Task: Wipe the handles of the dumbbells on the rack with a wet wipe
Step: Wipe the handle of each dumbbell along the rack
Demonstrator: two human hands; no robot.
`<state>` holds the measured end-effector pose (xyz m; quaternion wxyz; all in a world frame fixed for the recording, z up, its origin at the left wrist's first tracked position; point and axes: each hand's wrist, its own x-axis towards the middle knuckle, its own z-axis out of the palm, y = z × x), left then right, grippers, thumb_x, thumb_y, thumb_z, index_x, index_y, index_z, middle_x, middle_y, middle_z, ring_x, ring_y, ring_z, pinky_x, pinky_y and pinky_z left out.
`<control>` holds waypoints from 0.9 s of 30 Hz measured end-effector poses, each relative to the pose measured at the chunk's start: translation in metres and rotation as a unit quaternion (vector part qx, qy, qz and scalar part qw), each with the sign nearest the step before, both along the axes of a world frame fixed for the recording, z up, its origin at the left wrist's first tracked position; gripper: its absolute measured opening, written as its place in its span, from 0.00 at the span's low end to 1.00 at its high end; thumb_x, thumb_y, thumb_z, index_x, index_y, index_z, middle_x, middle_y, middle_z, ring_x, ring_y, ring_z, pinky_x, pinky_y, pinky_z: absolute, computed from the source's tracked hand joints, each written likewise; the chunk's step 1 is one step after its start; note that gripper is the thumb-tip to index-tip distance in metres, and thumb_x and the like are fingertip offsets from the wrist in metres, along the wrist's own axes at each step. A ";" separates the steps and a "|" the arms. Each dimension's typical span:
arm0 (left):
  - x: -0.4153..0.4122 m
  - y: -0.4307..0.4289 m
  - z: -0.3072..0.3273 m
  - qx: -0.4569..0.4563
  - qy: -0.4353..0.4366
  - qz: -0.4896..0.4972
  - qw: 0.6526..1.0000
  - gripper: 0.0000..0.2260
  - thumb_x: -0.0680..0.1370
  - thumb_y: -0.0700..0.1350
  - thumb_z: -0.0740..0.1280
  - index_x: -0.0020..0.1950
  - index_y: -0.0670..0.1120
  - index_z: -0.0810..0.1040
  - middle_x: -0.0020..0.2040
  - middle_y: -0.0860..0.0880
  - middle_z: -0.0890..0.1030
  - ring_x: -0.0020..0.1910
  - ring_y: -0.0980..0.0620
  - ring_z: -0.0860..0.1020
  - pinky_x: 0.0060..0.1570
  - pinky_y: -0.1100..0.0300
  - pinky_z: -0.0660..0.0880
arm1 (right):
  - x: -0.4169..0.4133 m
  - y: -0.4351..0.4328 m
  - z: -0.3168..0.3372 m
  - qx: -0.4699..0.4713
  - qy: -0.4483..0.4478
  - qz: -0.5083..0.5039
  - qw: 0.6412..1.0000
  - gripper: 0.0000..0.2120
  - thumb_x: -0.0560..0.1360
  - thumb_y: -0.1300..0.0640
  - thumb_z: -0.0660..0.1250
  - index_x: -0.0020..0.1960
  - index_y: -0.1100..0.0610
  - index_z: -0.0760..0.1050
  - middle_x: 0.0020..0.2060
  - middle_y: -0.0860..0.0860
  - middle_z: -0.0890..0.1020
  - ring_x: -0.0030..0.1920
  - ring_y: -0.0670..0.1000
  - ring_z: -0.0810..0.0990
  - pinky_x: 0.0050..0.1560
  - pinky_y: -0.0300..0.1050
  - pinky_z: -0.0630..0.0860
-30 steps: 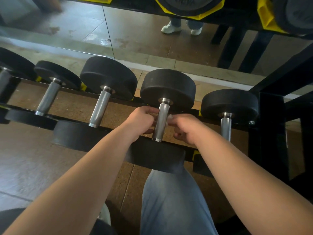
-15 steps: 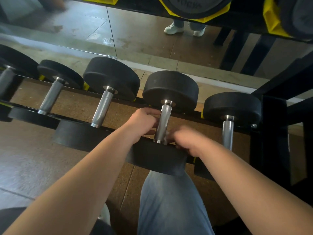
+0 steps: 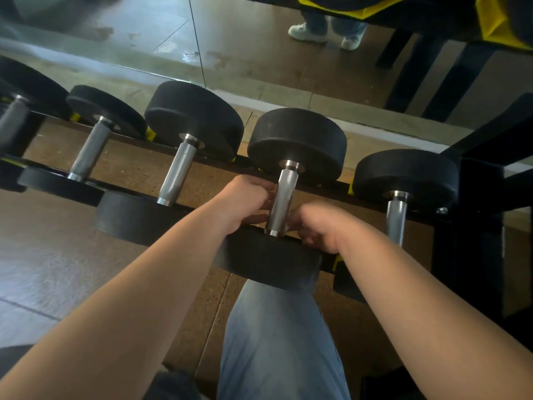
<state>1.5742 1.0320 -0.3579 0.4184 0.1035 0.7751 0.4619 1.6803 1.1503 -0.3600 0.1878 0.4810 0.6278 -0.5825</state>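
Observation:
Several black dumbbells with steel handles lie side by side on a black rack (image 3: 476, 226). Both my hands are at the handle (image 3: 284, 192) of the second dumbbell from the right. My left hand (image 3: 245, 200) curls round the handle from the left, about halfway along it. My right hand (image 3: 317, 226), blurred by motion, is curled against the handle's near end from the right. A pale scrap of the wet wipe (image 3: 290, 219) shows at its fingertips; the rest is hidden. The dumbbell's near head (image 3: 268, 258) sits just below both hands.
Neighbouring handles lie to the left (image 3: 177, 174) and right (image 3: 396, 217). A floor-level mirror (image 3: 115, 30) behind the rack reflects a person's white shoes (image 3: 308, 33). My leg in blue jeans (image 3: 277, 342) is below the rack, with brown floor around it.
My right hand has slid down the handle toward its near end and is now blurred. My left hand stays in place on the handle.

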 end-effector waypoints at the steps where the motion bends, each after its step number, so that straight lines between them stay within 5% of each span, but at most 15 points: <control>1: 0.001 -0.001 0.002 0.000 -0.006 -0.009 1.000 0.15 0.82 0.38 0.64 0.62 0.54 0.84 0.55 0.52 0.86 0.55 0.53 0.83 0.48 0.57 0.82 | -0.001 -0.001 0.001 0.026 0.011 -0.024 0.999 0.05 0.79 0.60 0.66 0.52 0.55 0.80 0.46 0.53 0.79 0.37 0.50 0.74 0.38 0.43 0.75; 3: 0.002 -0.002 0.005 0.005 -0.016 -0.014 1.000 0.15 0.82 0.38 0.64 0.61 0.54 0.84 0.54 0.52 0.86 0.56 0.53 0.83 0.51 0.55 0.81 | -0.006 0.001 0.000 0.082 0.078 -0.100 0.989 0.05 0.79 0.58 0.68 0.47 0.50 0.80 0.46 0.50 0.80 0.45 0.51 0.78 0.47 0.47 0.81; 7: 0.005 -0.003 0.013 0.020 -0.037 0.005 0.999 0.14 0.81 0.36 0.64 0.56 0.52 0.85 0.54 0.50 0.85 0.56 0.53 0.82 0.49 0.56 0.80 | -0.008 0.004 -0.009 0.178 0.216 -0.149 0.948 0.09 0.78 0.47 0.72 0.58 0.45 0.82 0.44 0.38 0.79 0.45 0.41 0.78 0.41 0.42 0.80; 13: 0.005 -0.005 0.017 0.037 -0.062 0.003 0.997 0.14 0.82 0.37 0.62 0.53 0.53 0.84 0.50 0.53 0.87 0.54 0.54 0.82 0.54 0.54 0.79 | 0.012 -0.006 -0.018 0.266 0.211 0.142 0.930 0.05 0.74 0.44 0.74 0.47 0.44 0.82 0.45 0.41 0.84 0.47 0.38 0.81 0.49 0.38 0.76; 19: 0.001 -0.003 0.019 0.024 -0.094 0.026 0.995 0.11 0.85 0.43 0.60 0.56 0.52 0.82 0.51 0.51 0.85 0.50 0.53 0.82 0.54 0.50 0.81 | -0.026 0.006 -0.007 0.401 0.243 0.044 0.882 0.05 0.78 0.50 0.72 0.53 0.47 0.84 0.46 0.40 0.83 0.48 0.38 0.80 0.50 0.38 0.76; 24: -0.022 -0.008 0.018 -0.024 -0.094 -0.062 0.993 0.11 0.84 0.40 0.62 0.50 0.55 0.80 0.52 0.49 0.84 0.52 0.51 0.83 0.54 0.50 0.82 | -0.008 -0.017 0.009 0.355 0.106 0.253 0.894 0.09 0.76 0.48 0.75 0.54 0.48 0.85 0.44 0.40 0.82 0.45 0.37 0.79 0.45 0.33 0.72; 27: -0.034 -0.011 0.019 -0.027 -0.120 -0.095 0.988 0.08 0.83 0.41 0.64 0.54 0.52 0.82 0.52 0.46 0.86 0.51 0.48 0.85 0.52 0.49 0.84 | -0.010 -0.021 0.014 0.332 0.091 0.223 0.912 0.08 0.74 0.47 0.76 0.52 0.46 0.86 0.45 0.40 0.84 0.46 0.38 0.80 0.48 0.36 0.76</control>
